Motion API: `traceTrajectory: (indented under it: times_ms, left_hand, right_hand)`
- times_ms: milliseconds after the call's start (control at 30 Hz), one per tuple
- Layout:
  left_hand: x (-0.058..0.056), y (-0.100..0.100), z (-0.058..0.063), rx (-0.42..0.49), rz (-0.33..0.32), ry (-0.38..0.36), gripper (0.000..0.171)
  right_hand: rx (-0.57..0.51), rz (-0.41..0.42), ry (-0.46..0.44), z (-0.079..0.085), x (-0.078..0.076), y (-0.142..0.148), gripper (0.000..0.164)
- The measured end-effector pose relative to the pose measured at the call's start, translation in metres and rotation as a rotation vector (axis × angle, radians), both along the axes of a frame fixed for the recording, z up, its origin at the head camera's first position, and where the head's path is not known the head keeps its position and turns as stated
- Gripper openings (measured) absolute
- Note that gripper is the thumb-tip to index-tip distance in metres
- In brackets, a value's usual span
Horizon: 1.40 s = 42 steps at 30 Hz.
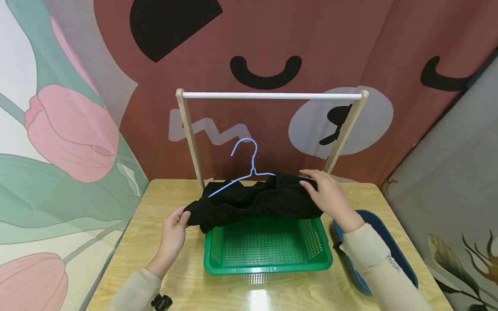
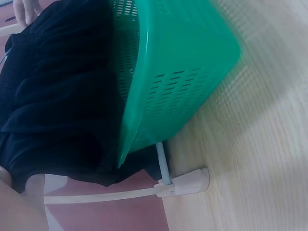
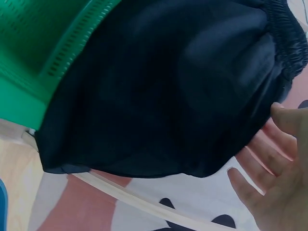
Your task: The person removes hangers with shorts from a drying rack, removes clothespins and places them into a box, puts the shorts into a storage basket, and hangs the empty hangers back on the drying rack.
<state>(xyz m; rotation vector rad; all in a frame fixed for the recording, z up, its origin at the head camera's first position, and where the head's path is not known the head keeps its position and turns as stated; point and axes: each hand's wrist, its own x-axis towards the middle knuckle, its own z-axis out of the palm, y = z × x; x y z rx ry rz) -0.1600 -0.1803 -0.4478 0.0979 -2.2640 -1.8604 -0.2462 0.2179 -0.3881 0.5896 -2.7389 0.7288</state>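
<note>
Over the far rim of the green basket, the black elastic-waisted garment, likely light, soft and limp, is pinched by the left hand, touched by the right hand with fingers loosely spread, and best gripped at its gathered waistband

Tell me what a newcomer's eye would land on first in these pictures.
Probably the reddish cartoon backdrop, which fills much of the head view behind the rack. Next, the bright green basket near the middle of the table, and the black garment spread between the left grip and the right grip. The pale blue hanger also stands out, its hook above the garment.
</note>
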Motion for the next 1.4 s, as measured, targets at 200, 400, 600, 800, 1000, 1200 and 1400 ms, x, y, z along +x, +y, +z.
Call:
traceTrajectory:
  times_ms: [200, 400, 600, 800, 1000, 1200, 1400]
  left_hand:
    - [-0.001, -0.002, 0.000, -0.006, 0.000, -0.015, 0.027]
    - [-0.004, -0.006, 0.000, -0.152, 0.026, -0.006, 0.025]
    - [-0.007, -0.006, 0.012, -0.459, -0.006, 0.109, 0.019]
    - [-0.019, 0.000, 0.030, -0.654, -0.064, 0.172, 0.019]
    - [-0.031, 0.013, 0.049, -0.704, -0.089, 0.152, 0.026]
    - [-0.037, 0.028, 0.062, -0.708, -0.094, 0.206, 0.027]
    - [-0.041, 0.042, 0.071, -0.736, -0.097, 0.255, 0.018]
  right_hand:
    - [-0.031, 0.010, 0.056, -0.010, -0.004, -0.001, 0.025]
    - [-0.087, 0.011, 0.212, -0.015, -0.004, -0.002, 0.013]
    - [-0.136, 0.013, 0.297, -0.015, -0.001, -0.004, 0.009]
    - [-0.156, 0.049, 0.343, -0.015, 0.002, -0.012, 0.009]
    - [-0.179, 0.042, 0.347, -0.015, 0.004, -0.019, 0.010]
    - [-0.193, 0.029, 0.334, -0.015, 0.006, -0.020, 0.010]
    - [-0.203, 0.022, 0.324, -0.013, 0.008, -0.022, 0.009]
